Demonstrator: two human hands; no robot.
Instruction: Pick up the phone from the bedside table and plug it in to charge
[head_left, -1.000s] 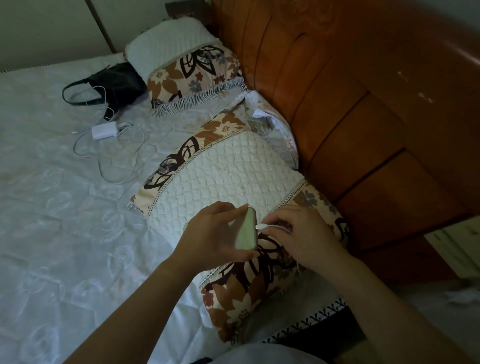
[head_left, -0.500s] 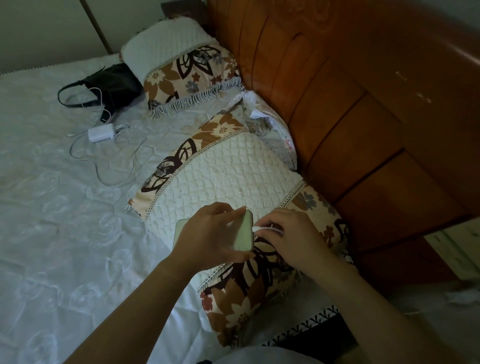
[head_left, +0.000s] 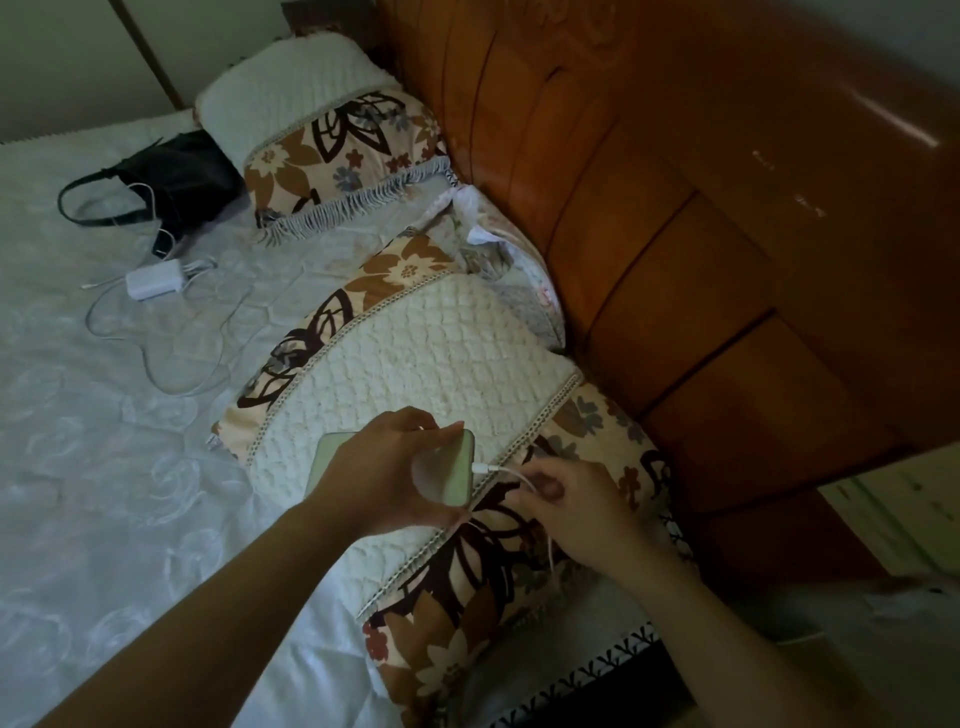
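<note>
A pale green phone (head_left: 451, 467) lies flat in my left hand (head_left: 387, 475), held just above a quilted white pillow (head_left: 415, 358). A white charging cable (head_left: 506, 472) has its plug seated in the phone's right end. My right hand (head_left: 566, 506) sits just right of the phone, fingers pinched on the cable a short way back from the plug. The cable drops down past my right wrist and out of sight. The hand covers the middle of the phone.
A wooden headboard (head_left: 675, 234) runs along the right. A second pillow (head_left: 332, 135), a black handbag (head_left: 171, 182) and a white charger brick (head_left: 154, 279) with loose cord lie on the bedspread (head_left: 104, 467) at far left. A pale bedside table (head_left: 904, 509) shows at the right edge.
The plug went from just touching the phone's end to seated in it. My right hand has slid back along the cable, away from the phone.
</note>
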